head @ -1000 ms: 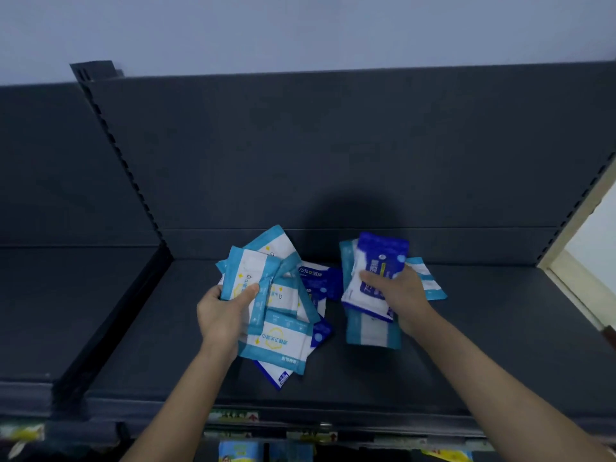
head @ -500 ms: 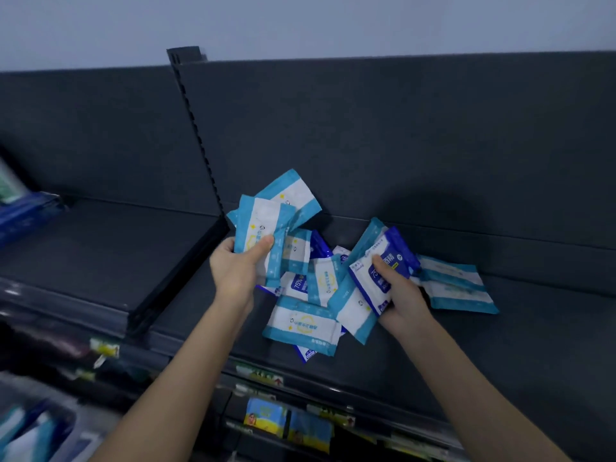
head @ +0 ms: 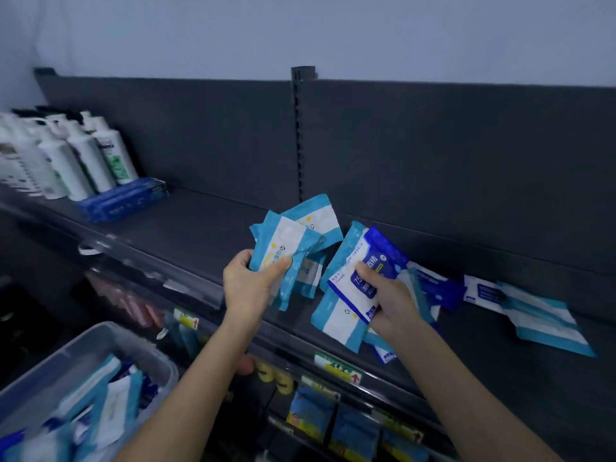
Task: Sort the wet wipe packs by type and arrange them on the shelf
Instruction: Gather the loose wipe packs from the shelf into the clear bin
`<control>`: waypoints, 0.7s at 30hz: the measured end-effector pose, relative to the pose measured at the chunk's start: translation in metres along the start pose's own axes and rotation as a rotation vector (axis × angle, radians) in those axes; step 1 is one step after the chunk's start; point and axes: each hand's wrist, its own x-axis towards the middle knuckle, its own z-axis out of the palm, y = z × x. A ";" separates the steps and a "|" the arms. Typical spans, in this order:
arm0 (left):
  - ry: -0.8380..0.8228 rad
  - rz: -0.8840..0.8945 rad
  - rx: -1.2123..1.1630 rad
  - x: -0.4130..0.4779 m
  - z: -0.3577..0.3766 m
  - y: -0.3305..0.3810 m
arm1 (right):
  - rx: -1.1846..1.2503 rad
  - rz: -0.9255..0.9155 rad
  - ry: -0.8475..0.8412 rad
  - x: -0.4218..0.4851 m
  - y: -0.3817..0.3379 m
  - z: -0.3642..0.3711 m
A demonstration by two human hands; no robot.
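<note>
My left hand (head: 248, 285) grips a fan of light-blue-and-white wet wipe packs (head: 290, 241), lifted above the dark shelf (head: 206, 221). My right hand (head: 390, 300) holds a dark-blue-and-white pack (head: 370, 261) stacked on a light-blue pack (head: 340, 320), also off the shelf. More packs of both types (head: 533, 311) lie loose on the shelf to the right of my right hand.
A grey bin (head: 110, 341) holding more wipe packs sits at lower left. White bottles (head: 76, 155) and a dark-blue box (head: 123, 200) stand on the shelf's far left. Price tags (head: 336, 368) and hanging goods line the shelf below.
The view has swung left and down, bringing the bin and bottles into sight. Both hands have lifted their packs up off the pile, which now lies mostly to the right.
</note>
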 end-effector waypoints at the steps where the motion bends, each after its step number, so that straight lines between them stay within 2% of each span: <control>1: 0.018 0.008 0.013 0.002 -0.017 0.000 | -0.018 0.008 -0.011 -0.001 0.011 0.014; 8: 0.173 -0.001 0.066 0.014 -0.145 -0.013 | -0.156 0.148 -0.119 -0.008 0.106 0.106; 12: 0.245 -0.075 0.092 0.010 -0.217 -0.032 | -0.224 0.219 -0.165 -0.016 0.169 0.154; 21: 0.448 -0.202 0.140 -0.010 -0.354 -0.069 | -0.296 0.389 -0.176 -0.030 0.290 0.232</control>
